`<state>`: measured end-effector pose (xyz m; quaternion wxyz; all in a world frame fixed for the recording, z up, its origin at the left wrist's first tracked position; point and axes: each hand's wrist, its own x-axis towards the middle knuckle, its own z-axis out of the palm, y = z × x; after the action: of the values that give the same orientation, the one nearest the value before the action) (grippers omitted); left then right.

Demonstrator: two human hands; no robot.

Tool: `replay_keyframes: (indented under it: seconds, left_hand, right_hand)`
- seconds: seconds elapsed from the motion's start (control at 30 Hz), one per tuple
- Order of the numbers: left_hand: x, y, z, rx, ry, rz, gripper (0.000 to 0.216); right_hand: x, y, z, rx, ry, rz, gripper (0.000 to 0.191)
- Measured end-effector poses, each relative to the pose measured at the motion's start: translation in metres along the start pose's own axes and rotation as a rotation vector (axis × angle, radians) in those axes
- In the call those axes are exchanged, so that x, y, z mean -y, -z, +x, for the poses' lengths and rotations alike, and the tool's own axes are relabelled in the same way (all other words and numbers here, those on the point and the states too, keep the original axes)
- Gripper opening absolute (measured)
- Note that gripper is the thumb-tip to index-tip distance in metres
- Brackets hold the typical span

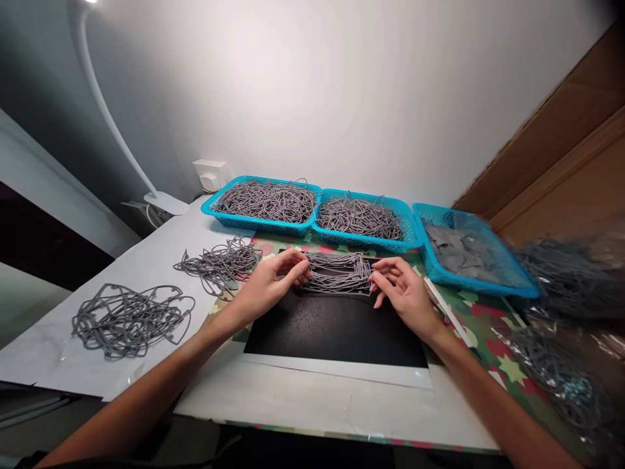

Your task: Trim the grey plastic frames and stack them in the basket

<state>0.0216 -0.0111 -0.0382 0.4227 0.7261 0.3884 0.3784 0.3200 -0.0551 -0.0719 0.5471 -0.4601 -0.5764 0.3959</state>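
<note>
Between the fingers of the left hand and right hand lie stacked grey gasket-like frames; the left pinches one end, the right touches the other, its grip unclear.

Workplace: small bench workshop, handwork type, set against a pale wall; home or factory premises, not determinable. Evidence: blue plastic baskets, three, far side, two heaped with gray gasket-like loops; black work mat, centre; desk lamp, white, lit, far left; clear plastic bags of similar loops, right; brown cardboard, far right.
</note>
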Motion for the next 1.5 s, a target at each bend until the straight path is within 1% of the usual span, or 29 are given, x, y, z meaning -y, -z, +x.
replay_keyframes:
  seconds: [0.17,0.27,0.47,0.6,0.7,0.8,0.9,1.0,1.07,1.13,1.23,1.3,1.37,1.43,1.5]
  left_hand:
    - [0.005,-0.002,0.003,-0.109,-0.029,0.127,0.029]
    - [0.01,-0.006,0.005,-0.138,-0.032,0.177,0.027]
    - [0.014,-0.01,0.008,-0.164,-0.023,0.238,0.029]
    - [0.018,-0.007,0.011,-0.197,-0.004,0.27,0.031]
    - [0.021,-0.007,0.011,-0.211,0.007,0.301,0.03]
    - [0.023,-0.008,0.012,-0.217,0.0,0.34,0.031]
    - [0.022,-0.005,0.011,-0.228,-0.021,0.385,0.032]
    - [0.019,0.009,0.007,-0.262,-0.035,0.437,0.033]
    - [0.016,0.026,0.002,-0.259,-0.038,0.48,0.034]
    - [0.016,0.047,-0.008,-0.226,-0.038,0.536,0.035]
    - [0.025,0.078,-0.03,-0.192,-0.022,0.612,0.039]
    - [0.036,0.091,-0.045,-0.194,0.001,0.653,0.043]
    - [0.05,0.095,-0.058,-0.219,0.006,0.727,0.049]
    - [0.061,0.092,-0.065,-0.233,-0.035,0.765,0.05]
    - [0.065,0.087,-0.066,-0.244,-0.075,0.792,0.051]
  right_hand:
    - [-0.01,0.0,0.015,-0.051,0.032,-0.02,0.044]
    - [-0.013,0.001,0.02,-0.057,0.046,-0.049,0.044]
    - [-0.007,0.002,0.017,-0.003,0.073,-0.16,0.036]
    - [-0.003,0.001,0.015,0.048,0.115,-0.278,0.035]
    - [-0.003,0.001,0.015,0.055,0.152,-0.365,0.034]
    - [-0.006,0.0,0.012,0.014,0.191,-0.446,0.031]
    - [-0.007,0.0,0.007,-0.064,0.233,-0.527,0.025]
    - [-0.006,0.001,0.0,-0.109,0.28,-0.589,0.021]
    - [-0.005,0.001,-0.004,-0.115,0.308,-0.618,0.018]
    - [-0.005,0.001,-0.007,-0.118,0.334,-0.64,0.016]
    - [-0.004,0.001,-0.01,-0.117,0.366,-0.666,0.012]
    - [-0.004,-0.001,-0.011,-0.106,0.387,-0.682,0.011]
    - [-0.002,-0.003,-0.011,-0.093,0.406,-0.698,0.01]
    - [-0.002,-0.005,-0.012,-0.087,0.421,-0.714,0.01]
    - [-0.002,-0.006,-0.013,-0.089,0.425,-0.724,0.01]
